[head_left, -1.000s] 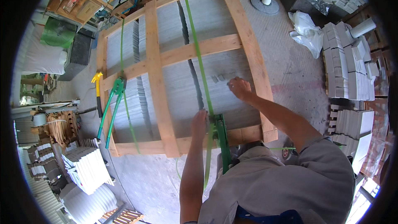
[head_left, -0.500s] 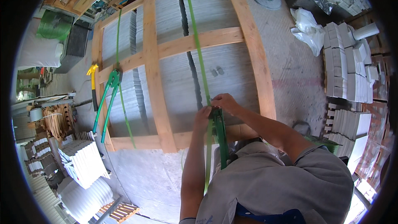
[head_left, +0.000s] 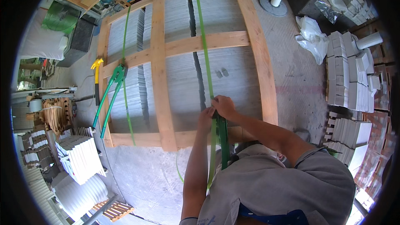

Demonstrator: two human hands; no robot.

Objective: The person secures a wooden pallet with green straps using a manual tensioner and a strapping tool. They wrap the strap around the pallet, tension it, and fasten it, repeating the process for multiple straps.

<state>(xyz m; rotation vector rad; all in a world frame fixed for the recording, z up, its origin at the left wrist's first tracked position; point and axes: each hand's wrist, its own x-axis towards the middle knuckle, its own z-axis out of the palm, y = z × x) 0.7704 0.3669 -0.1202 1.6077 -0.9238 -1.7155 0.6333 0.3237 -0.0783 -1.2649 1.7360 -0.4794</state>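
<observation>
A slatted wooden crate [head_left: 158, 79] packed with upright grey slabs lies before me, with a green strap [head_left: 203, 37] running across it toward my body. At the near edge my left hand [head_left: 206, 118] has its fingers closed on this strap. Just to its right, my right hand [head_left: 223, 106] is also closed at the strap, the fingertips of both almost meeting. Beneath them sits a green strapping tool [head_left: 223, 139], its long handle pointing at my body; its head is mostly hidden by my hands.
A second green strap [head_left: 125, 41] crosses the crate's left side. A green long-handled tool [head_left: 111, 96] and a yellow claw hammer [head_left: 97, 73] rest at the left edge. White blocks [head_left: 339, 71] are stacked at right, below a plastic bag [head_left: 311, 37]. A pole base [head_left: 273, 5] stands beyond.
The view has shifted slightly. My right hand has moved a little nearer the left, its fingers more closed over the strap. The tool stays under my hands.
</observation>
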